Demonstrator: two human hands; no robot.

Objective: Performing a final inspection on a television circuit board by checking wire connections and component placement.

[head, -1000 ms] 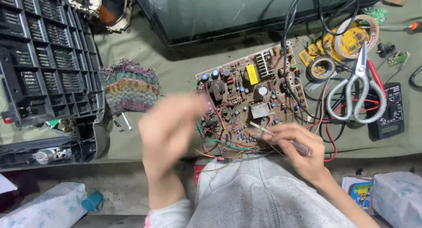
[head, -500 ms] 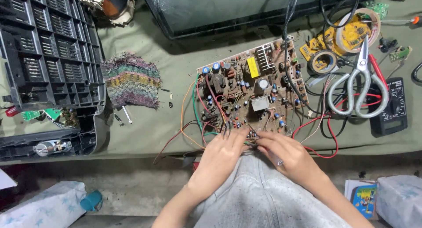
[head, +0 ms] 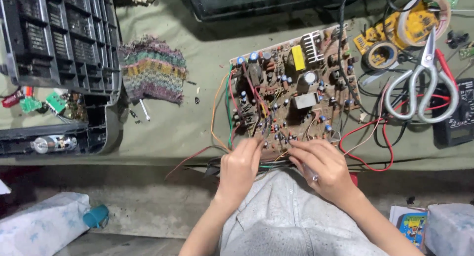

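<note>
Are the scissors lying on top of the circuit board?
No, the scissors lie right of the circuit board, on the wires and the black meter.

Illumination is even, diffuse and moderately bright, with no single source evident. Shadows are soft and short, darkest beneath the black plastic casing (head: 59,39). Mild glare appears on the scissors (head: 422,83). Focus is sharp across the circuit board (head: 291,88). Edges show slight wide-angle bending. Motion blur is negligible.
</note>
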